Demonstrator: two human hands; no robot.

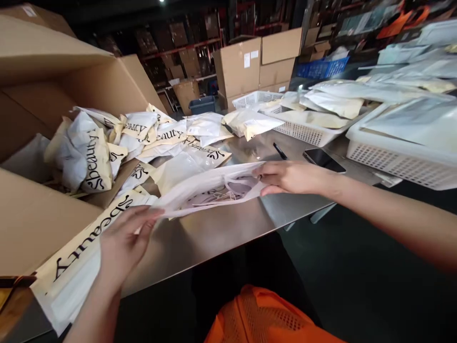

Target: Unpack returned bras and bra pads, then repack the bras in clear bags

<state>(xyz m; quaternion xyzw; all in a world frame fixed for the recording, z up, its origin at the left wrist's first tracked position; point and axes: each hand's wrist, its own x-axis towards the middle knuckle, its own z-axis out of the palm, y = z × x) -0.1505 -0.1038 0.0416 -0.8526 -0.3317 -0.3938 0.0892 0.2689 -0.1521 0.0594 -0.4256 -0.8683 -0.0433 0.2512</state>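
The bag (210, 190), a flat translucent white pouch with a pale garment showing through it, is held level just above the steel table (214, 233), between the two hands. Its near left corner is pinched by the left hand (123, 243), thumb on top and fingers beneath. Its far right edge is gripped by the right hand (289, 177), fingers curled over the edge and the thumb tucked under.

Under and just left of the left hand, a long cream mailer (71, 267) printed with black lettering is laid across the table's near edge, reaching toward the lower left corner. Beyond the bag, a heap of like mailers (143, 138) is spread over the table, spilling from a large open carton (46, 100) lying on its side at the left. One loose white packet (250, 123) is seen past the heap, near the table's middle.

Just beyond the right hand, a black pen (280, 151) and a dark phone (323, 160), screen up, are laid on the bare steel, apart from each other. Past them, white mesh baskets (400, 159) filled with clear and white packets are lined along the right side of the table. Further back, stacked cardboard boxes (257, 59) and shelving are seen in dim light. At the bottom edge, orange mesh fabric (264, 317) is visible below the table.
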